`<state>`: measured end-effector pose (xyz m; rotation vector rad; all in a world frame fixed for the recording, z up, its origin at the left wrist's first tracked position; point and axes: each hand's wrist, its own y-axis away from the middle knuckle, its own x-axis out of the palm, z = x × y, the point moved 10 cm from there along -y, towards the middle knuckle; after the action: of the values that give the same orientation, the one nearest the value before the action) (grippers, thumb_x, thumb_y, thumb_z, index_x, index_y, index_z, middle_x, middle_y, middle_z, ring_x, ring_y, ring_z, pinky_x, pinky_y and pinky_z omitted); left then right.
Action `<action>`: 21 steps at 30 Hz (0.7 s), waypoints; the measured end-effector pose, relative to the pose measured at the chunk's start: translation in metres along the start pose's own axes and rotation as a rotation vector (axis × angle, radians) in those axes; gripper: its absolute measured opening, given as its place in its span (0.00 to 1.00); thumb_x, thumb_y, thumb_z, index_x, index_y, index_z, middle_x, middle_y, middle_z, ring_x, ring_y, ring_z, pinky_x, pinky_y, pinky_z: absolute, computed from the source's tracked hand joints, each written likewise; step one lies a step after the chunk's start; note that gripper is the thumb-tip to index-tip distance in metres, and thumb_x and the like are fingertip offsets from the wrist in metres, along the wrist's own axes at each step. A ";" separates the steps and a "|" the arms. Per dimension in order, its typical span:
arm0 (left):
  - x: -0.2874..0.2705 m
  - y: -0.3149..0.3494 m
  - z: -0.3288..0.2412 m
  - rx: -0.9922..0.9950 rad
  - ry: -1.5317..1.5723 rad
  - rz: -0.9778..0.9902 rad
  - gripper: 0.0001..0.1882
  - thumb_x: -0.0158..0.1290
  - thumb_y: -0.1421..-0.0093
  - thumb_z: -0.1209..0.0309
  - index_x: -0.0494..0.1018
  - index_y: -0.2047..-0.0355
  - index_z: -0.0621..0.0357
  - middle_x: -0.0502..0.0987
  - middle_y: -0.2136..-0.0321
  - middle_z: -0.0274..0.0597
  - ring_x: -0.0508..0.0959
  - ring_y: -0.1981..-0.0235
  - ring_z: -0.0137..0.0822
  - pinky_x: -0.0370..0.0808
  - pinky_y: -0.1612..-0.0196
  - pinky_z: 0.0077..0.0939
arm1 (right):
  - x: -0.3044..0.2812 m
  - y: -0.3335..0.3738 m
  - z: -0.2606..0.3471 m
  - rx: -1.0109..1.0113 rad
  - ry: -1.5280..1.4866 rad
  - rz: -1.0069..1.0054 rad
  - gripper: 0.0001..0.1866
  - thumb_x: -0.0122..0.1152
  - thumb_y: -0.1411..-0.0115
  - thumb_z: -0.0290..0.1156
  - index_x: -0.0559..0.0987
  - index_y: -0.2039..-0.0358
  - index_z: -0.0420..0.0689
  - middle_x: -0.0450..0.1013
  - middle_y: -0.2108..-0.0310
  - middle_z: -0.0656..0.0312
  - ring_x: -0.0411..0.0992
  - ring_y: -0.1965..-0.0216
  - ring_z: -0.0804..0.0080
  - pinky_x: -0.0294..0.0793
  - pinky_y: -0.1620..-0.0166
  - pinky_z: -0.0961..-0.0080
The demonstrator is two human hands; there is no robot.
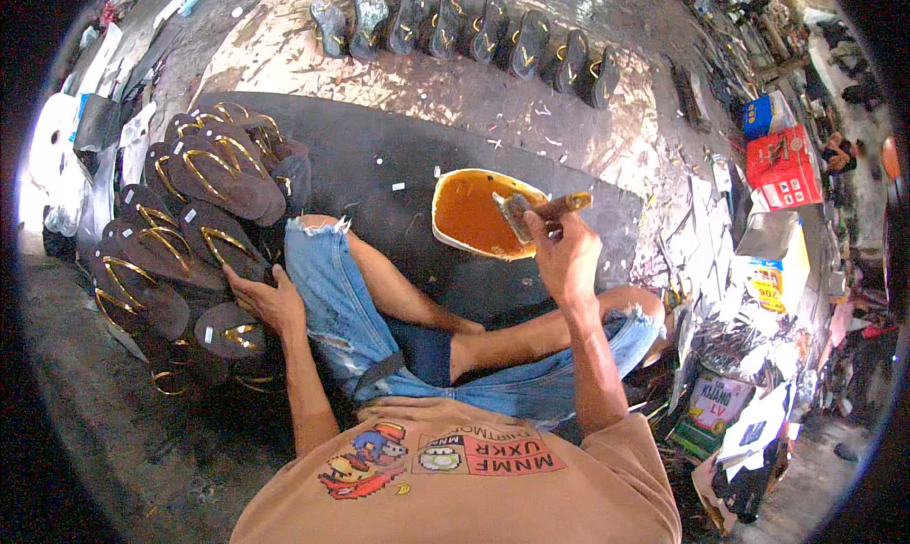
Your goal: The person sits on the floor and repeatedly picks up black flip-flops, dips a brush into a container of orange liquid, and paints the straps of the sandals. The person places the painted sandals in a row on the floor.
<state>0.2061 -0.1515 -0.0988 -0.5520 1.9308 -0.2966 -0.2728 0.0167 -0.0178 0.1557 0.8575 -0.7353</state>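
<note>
My right hand [567, 255] is closed round the handle of a paint brush [515, 216]. Its bristles are over a shallow whitish container [437, 212] of amber, glue-like liquid [471, 208]; whether they touch the liquid I cannot tell. On the left, my left hand [269, 300] grips the near end of a black flip-flop [220, 233] with gold straps, thumb on one side and fingers on the other. This flip-flop lies in a heap of similar black-and-gold flip-flops [223, 170] beside my left knee.
A row of black flip-flops [448, 27] lies across the far side. A dark mat [360, 132] spreads in front of my crossed legs. To the right are a red box [783, 168], a green-and-white tin [713, 407] and heaped scraps [725, 340].
</note>
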 end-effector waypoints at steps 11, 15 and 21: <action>-0.022 -0.026 0.023 -0.073 -0.063 -0.105 0.59 0.73 0.52 0.73 0.45 0.28 0.60 0.65 0.40 0.62 0.68 0.41 0.59 0.68 0.41 0.53 | -0.065 0.000 -0.032 0.080 -0.250 -0.269 0.13 0.59 0.34 0.32 0.79 0.58 0.33 0.81 0.68 0.48 0.79 0.65 0.62 0.77 0.58 0.64; -0.001 -0.023 0.050 -0.520 0.862 0.268 0.50 0.71 0.49 0.76 0.54 0.31 0.65 0.71 0.44 0.59 0.73 0.44 0.52 0.71 0.41 0.48 | -0.041 0.022 -0.066 0.224 -0.158 0.046 0.16 0.61 0.38 0.33 0.79 0.59 0.32 0.80 0.68 0.43 0.80 0.67 0.57 0.77 0.59 0.62; -0.031 0.031 0.022 -0.709 1.158 0.588 0.29 0.58 0.34 0.74 0.63 0.34 0.59 0.76 0.46 0.43 0.78 0.49 0.40 0.76 0.45 0.38 | -0.048 0.019 -0.094 0.292 -0.227 -0.072 0.20 0.65 0.40 0.38 0.81 0.59 0.31 0.81 0.69 0.44 0.79 0.66 0.62 0.78 0.59 0.62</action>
<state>0.2288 -0.1081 -0.0967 -0.1955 3.2323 0.6252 -0.3403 0.0941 -0.0473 0.2962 0.5387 -0.9251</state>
